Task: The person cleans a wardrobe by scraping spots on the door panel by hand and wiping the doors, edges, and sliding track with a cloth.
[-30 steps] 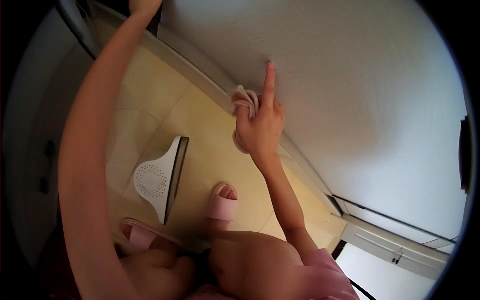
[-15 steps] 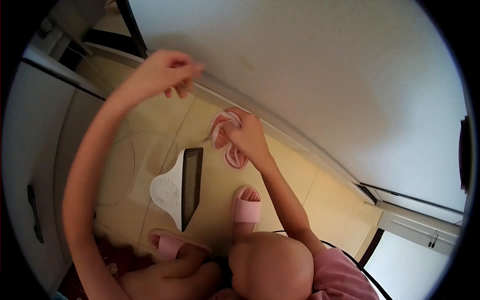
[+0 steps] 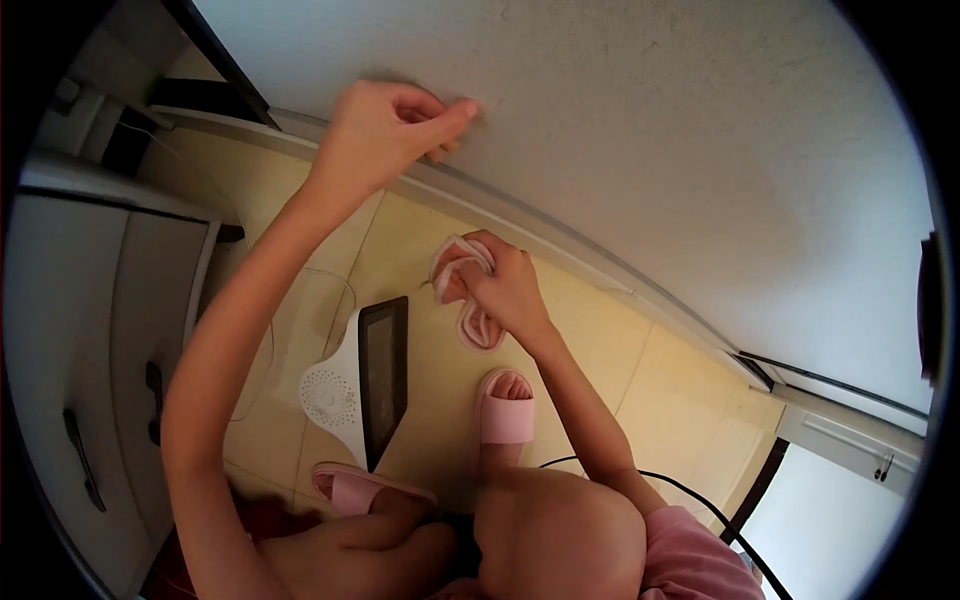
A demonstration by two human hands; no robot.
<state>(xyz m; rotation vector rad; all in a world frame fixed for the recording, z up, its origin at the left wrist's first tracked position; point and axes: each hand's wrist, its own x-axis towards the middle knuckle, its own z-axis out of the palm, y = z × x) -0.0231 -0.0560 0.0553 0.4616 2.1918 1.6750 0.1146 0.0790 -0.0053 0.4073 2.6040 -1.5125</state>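
In the head view, my left hand (image 3: 385, 130) is at the lower part of a large pale panel (image 3: 640, 120), its fingers curled and its thumb pointing right. Whether anything small sits between those fingers is hidden. Lower down, my right hand (image 3: 508, 290) grips a bunched pink cloth with white edging (image 3: 480, 325), held above the tiled floor near the panel's base. The cloth hangs in folds on the left side of the hand.
Between my feet and the panel stands a white device with a dark rectangular frame (image 3: 335, 392). Pink slippers (image 3: 507, 420) are on my feet. Grey drawers (image 3: 75, 340) with dark handles line the left. A thin cable (image 3: 345, 283) lies on the floor (image 3: 640, 400).
My left hand has moved right and slightly up to the panel, its fingers more curled. My right hand and the cloth have shifted slightly right and down in view.
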